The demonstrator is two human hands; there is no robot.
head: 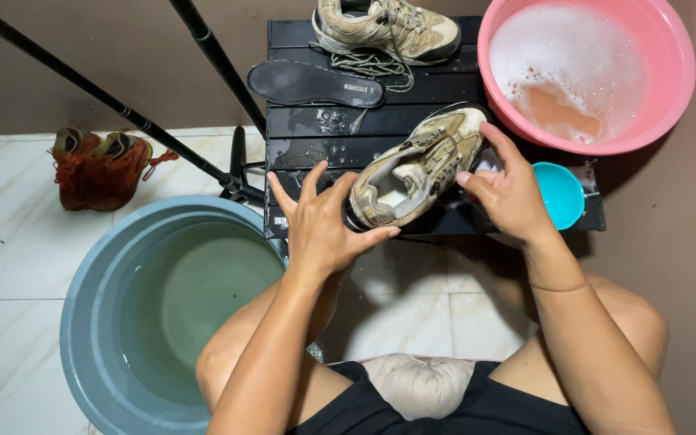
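Your left hand [320, 225] grips shoe [416, 165] at heel, fingers wrapped round back to steady it. Right hand [509, 189] pinches toe side, thumb and fingers closed on upper, likely tilting shoe on its side. Shoe rests at front edge of black table [300, 149], wet slats. Second shoe [388, 28] at back edge, laces loose; black insole [316, 83] just beside it, small white label, unread. Pink basin [670, 80] with suds at right back corner, teal scoop [561, 193] near right hand. Grey tub [90, 274] on floor left, red boots [102, 165] beyond.

both hands [324, 221] gripping sneaker [416, 165], black table [316, 129]
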